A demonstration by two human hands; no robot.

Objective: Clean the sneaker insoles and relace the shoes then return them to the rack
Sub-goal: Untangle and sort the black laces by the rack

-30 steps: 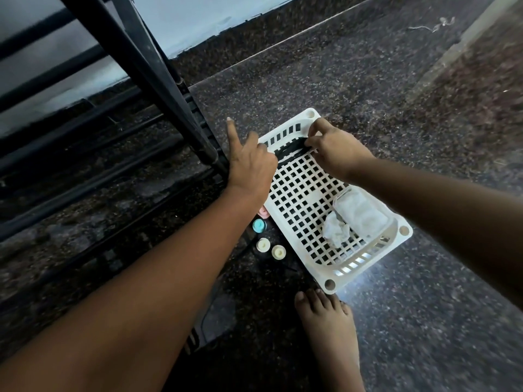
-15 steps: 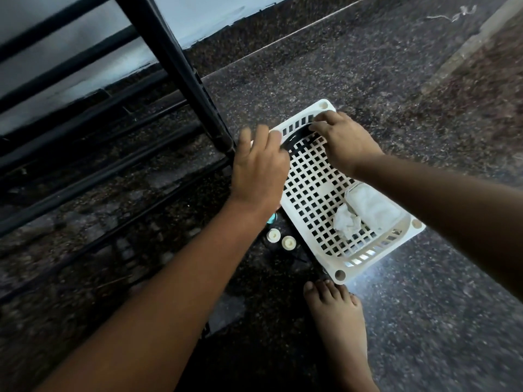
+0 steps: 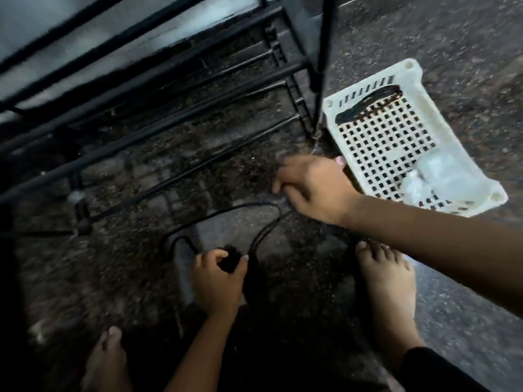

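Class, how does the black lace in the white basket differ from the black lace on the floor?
The lace in the basket lies bunched, untouched, inside the white basket. The lace on the floor spreads in open loops from the left hand towards the right hand. Both are thin, black.

No legible text, label, brand, number or sign recorded in the head view. The white basket (image 3: 411, 67), the pale packet (image 3: 450, 176) lying in it and the black lace (image 3: 254, 204) on the floor carry no readable marking. The frame is motion-blurred, so any fine print could not be resolved.
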